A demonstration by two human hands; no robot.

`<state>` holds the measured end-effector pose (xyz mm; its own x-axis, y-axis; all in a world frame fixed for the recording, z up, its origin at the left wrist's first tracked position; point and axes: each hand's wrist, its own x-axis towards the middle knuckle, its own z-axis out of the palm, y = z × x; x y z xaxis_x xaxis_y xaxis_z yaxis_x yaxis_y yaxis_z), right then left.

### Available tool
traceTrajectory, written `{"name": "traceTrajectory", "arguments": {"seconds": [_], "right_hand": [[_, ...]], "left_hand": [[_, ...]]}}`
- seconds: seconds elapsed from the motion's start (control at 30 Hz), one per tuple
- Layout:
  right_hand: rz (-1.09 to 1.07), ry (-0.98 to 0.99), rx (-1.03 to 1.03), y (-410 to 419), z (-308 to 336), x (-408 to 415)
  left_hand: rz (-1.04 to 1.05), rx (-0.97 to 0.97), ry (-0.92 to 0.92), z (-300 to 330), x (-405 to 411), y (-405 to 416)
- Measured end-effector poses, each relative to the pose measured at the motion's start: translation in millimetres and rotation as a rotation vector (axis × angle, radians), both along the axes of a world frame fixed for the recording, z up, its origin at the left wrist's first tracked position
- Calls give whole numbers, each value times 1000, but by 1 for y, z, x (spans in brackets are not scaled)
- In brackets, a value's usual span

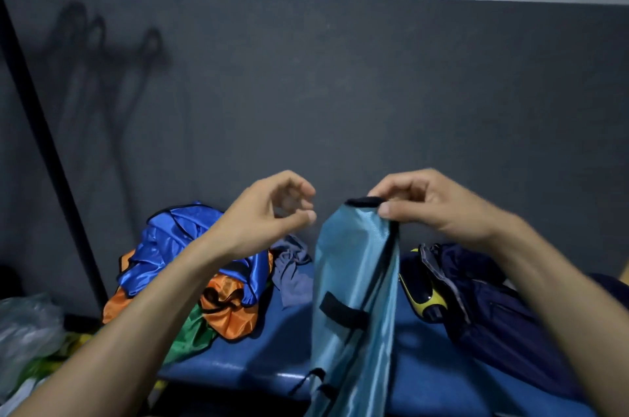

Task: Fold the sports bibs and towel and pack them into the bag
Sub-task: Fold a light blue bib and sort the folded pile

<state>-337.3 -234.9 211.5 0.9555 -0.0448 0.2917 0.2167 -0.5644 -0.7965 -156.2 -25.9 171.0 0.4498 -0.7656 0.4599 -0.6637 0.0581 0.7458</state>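
We see a dark grey wall behind everything, with long faint shadows on its left part that are hard to make out. The blue counter is cut off at the bottom edge, and our own arms cover part of it.

On the right of the counter lies a dark navy bag, partly behind our right arm. Something yellow and black pokes out beside it; we cannot tell what it is.

On the left sits a heap of shiny bibs, blue on top, orange and green under it, all crumpled. Just right of the heap lies a small grey towel, bunched up.

A light blue bib with black trim hangs straight down in the middle, above the counter. Its bottom end runs out of view.

Our right hand pinches the top black edge of the light blue bib, grip tight. Our left hand is up beside it, not touching; its fingers are loosely curled around nothing.

A see-through plastic bag sits at the far left, blurry.
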Motion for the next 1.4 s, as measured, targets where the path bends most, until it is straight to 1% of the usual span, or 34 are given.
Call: {"name": "traceTrajectory", "arguments": {"seconds": [0.03,0.07,0.13,0.17,0.27,0.4,0.53,0.6,0.67,0.77,0.83,0.9,0.97,1.03,1.1,1.23,1.33,1.4], "right_hand": [[47,12,-3,-3,13,-4],[82,14,-8,-6,26,-6],[123,13,-14,-9,50,-8],[129,12,-29,-10,59,-8],[124,18,-153,-10,80,-10],[109,74,-278,-6,89,-8],[20,62,-274,-10,82,-6],[-37,51,-221,-16,73,-5],[-83,34,-178,-20,62,-1],[-122,-16,-139,-26,48,2],[-118,-24,-118,-29,43,2],[-95,-14,-81,-30,39,1],[-74,-14,-49,-31,35,1],[-59,-22,-17,-33,29,2],[-42,-36,23,-34,24,3],[-50,-100,70,-31,17,8],[-79,-137,59,-26,17,11],[-106,-150,42,-23,16,15]], "left_hand": [[-47,-11,-62,3,-2,2],[-108,-20,-85,4,-7,2],[-210,-34,-74,8,-22,1],[-223,-49,-90,9,-28,-2],[-189,-109,-142,10,-38,-9],[-253,-120,-75,16,-42,-14],[-164,-257,11,15,-41,-11],[-123,-260,-30,15,-40,-6],[-133,-209,-176,13,-42,0],[-50,-156,-595,5,-42,8],[63,-106,-808,-1,-35,13],[166,-51,-941,-5,-27,17],[225,-34,-1013,-5,-21,20],[269,-23,-1011,-3,-17,22],[286,-6,-949,0,-13,25],[180,63,-728,1,-10,23],[107,74,-623,-2,-13,18],[100,59,-574,-4,-16,14]]}}
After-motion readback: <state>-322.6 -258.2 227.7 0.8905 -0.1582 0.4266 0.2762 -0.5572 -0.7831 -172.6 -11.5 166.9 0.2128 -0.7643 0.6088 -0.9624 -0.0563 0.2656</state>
